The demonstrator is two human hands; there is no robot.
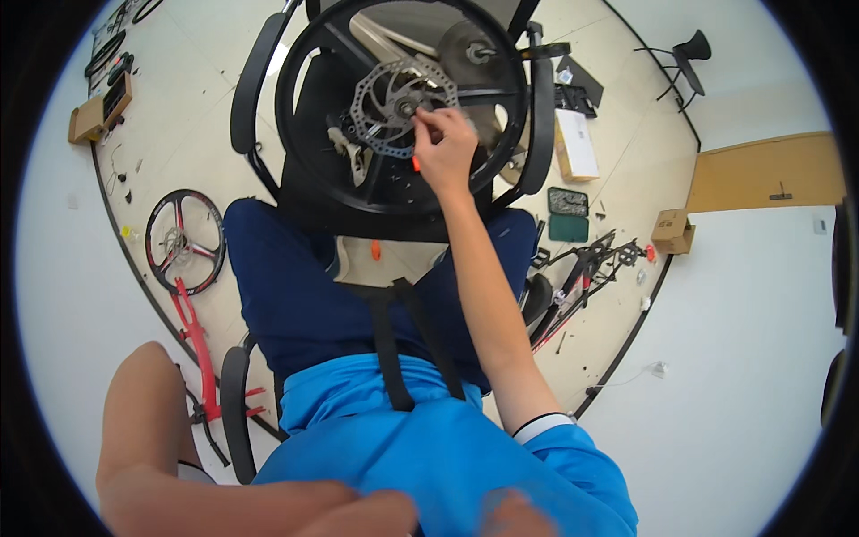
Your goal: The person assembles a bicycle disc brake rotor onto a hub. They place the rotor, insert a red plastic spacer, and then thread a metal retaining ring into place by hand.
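A black spoked wheel (286, 116) lies flat on the black chair seat in front of my knees. Bolted round its hub is a silver brake disc (371, 134) with holes along its rim. My right hand (445, 148) reaches over the wheel, thumb and fingers pinched at the axle in the hub centre. Whatever small part they grip is covered by the fingertips. A bit of orange-red shows beside that hand, under the wheel's level. My left arm is bent back toward my chest; the left hand (367, 514) is blurred at the lower edge, its fingers unclear.
Chair armrests (540, 125) flank the wheel. On the floor at left are another wheel (215, 242) and a red frame part (204, 358). At right lie an open green case (568, 227), a bike frame (586, 268) and a cardboard box (673, 231). An orange object (376, 250) lies between my feet.
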